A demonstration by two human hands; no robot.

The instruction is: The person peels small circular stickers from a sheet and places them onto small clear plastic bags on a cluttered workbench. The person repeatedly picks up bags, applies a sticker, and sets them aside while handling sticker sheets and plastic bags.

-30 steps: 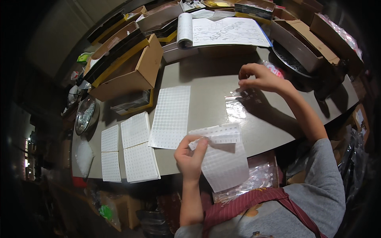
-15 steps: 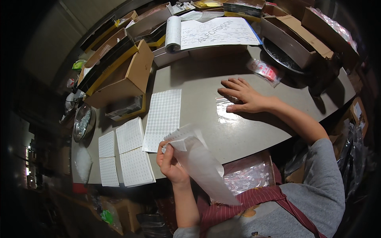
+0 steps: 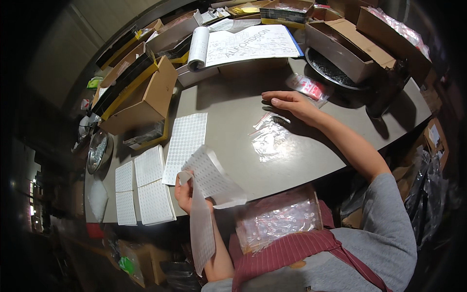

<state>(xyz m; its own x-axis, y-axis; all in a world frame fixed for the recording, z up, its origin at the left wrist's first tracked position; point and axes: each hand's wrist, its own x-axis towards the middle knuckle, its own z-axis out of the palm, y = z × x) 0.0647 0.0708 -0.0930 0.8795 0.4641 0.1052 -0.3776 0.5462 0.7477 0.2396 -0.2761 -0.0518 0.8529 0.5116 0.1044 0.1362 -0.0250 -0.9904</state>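
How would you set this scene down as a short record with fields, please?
Left hand: gripping a drooping label sheet
Right hand: fingers extended, near clear plastic bags
Table, left side: flat label sheet, larger sheet stack, smaller sheet stack
Table, back: paper pad, left side rolled

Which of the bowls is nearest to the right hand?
The bowl of dark pieces, beyond the right hand; the other bowl stands far off, at the left.

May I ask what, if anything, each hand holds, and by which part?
The left hand grips printed white sheeting by a curled edge; the right hand appears empty.
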